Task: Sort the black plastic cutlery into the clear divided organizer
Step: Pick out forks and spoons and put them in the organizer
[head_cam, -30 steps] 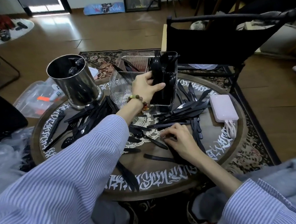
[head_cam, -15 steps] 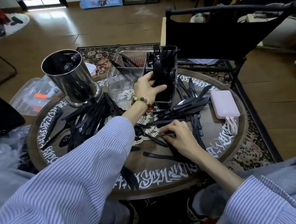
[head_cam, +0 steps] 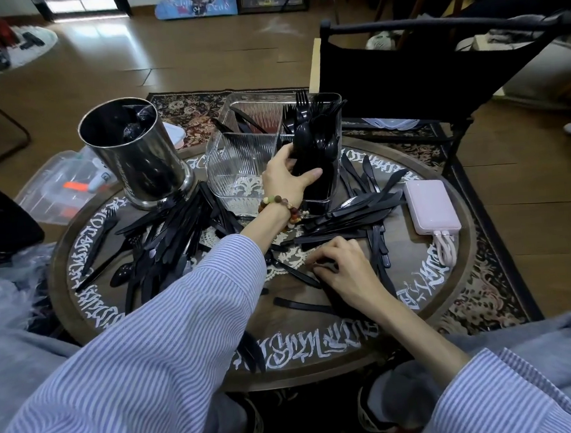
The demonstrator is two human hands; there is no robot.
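Right hand (head_cam: 343, 266) low at centre frame, fingers curled down onto the tabletop (head_cam: 413, 275), apparently pinching at a loose knife (head_cam: 291, 271) lying just to its left; whether anything is actually held, cannot tell. Left hand (head_cam: 286, 177) above it at centre, wrapped around the near corner of the clear divided organizer (head_cam: 229, 162), thumb across the wall of the packed right compartment, steadying it.

Organizer straight up-frame from the right hand, near, with the left forearm crossing between. Nearest loose pieces to the right hand: the knife with long axis running diagonally from upper left to lower right, and a fan of knives (head_cam: 354, 208) just above it lying mostly left-to-right. Right hand the closer one for any of these; probably a lift and a short carry up-frame into a compartment.

Cutlery matte black, thin, flat, likely light and slippery when overlapped. Forks and spoons (head_cam: 312, 130) standing upright, crammed in the right compartment; left front compartment nearly bare. Bigger heap (head_cam: 170, 238) spread at left of the tabletop below a steel canister (head_cam: 138, 159). Pink power bank (head_cam: 430, 206) at right.
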